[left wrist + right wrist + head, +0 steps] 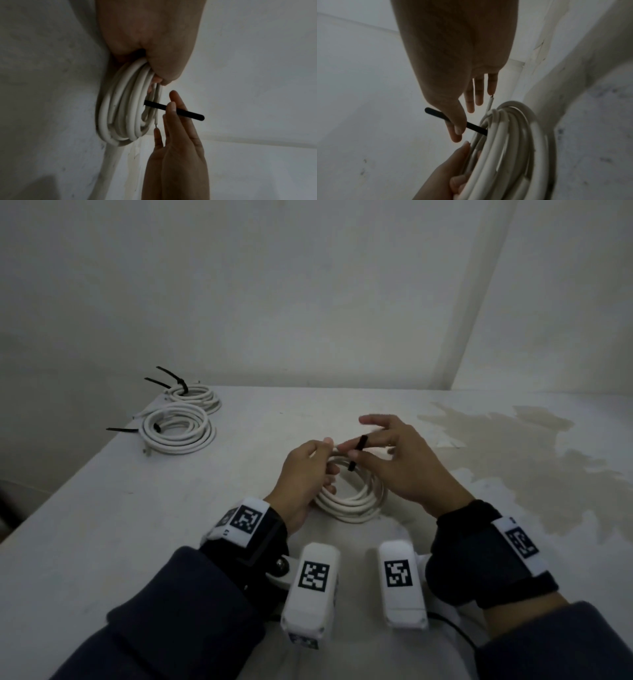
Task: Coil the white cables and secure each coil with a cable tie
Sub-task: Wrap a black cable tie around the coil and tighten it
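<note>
1. The white cable coil (352, 491) sits on the table (171, 525) just in front of the person, its far edge lifted off the surface and its near edge apparently resting on the tabletop.
2. A black cable tie (356, 453) is threaded through the middle of the coil; in both wrist views its free end sticks out past the loops.
3. The left hand (305, 474) has its fingers curled round the gathered loops on the coil's left side, bunching them together.
4. The right hand (407, 463) pinches the tie between thumb and forefinger just beside the loops, while its other fingers are spread and straight.
5. A bare cable end (490, 104) pokes out from the bundle, close to the right hand's little finger.
6. The step in hand looks like passing the tie around this third coil; it is not yet closed into a loop.
7. The next move probably calls for bringing the tie's tail round the bundle, feeding it into the head, and pulling snug while the left hand keeps the loops from springing apart.
8. Further out, two finished coils (178, 429) lie at the table's far left corner, each already wearing a black tie.
9. A pale stain (531, 457) spreads over the table's right side.
</note>
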### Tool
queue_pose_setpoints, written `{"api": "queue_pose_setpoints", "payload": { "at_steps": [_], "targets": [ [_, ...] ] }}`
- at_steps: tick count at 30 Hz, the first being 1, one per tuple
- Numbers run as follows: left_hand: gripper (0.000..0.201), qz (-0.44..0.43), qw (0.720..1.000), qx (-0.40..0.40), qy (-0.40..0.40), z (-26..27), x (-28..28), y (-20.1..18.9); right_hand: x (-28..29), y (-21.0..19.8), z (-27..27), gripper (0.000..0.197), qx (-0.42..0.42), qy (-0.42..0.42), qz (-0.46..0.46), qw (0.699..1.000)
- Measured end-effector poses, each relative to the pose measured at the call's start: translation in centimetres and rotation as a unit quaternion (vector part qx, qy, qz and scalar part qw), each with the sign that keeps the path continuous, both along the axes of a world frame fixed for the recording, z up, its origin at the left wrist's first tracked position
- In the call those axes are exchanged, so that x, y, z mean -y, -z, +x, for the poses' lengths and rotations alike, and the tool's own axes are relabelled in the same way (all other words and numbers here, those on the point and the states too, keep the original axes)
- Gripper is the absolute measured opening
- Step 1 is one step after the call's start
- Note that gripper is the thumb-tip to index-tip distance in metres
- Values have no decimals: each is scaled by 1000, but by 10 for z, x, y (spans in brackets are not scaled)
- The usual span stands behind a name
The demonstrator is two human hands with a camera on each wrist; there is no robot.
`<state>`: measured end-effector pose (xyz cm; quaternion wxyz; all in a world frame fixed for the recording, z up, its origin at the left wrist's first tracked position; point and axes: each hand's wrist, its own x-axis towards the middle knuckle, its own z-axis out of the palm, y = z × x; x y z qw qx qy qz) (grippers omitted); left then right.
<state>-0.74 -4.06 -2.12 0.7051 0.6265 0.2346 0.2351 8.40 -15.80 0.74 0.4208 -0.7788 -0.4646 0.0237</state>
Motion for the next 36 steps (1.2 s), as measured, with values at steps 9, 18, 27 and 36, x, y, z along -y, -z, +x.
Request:
{"api": "queue_pose_setpoints", "payload": {
  "at_steps": [9,18,27,36],
  "targets": [
    [28,-19,999,36,10,3,5,-4,2,3,7,13,-7,-13,-38,999],
    [14,-87,989,14,122,-2,7,-10,10,4,17,13,33,-19,-13,999],
    [30,-181,958,-57,215,-6,-6,-20,9,1,10,20,-26,-111,-43,993],
    [46,-18,996,-70,50,3,4,-15,2,4,3,27,-3,-119,23,993]
  ]
}}
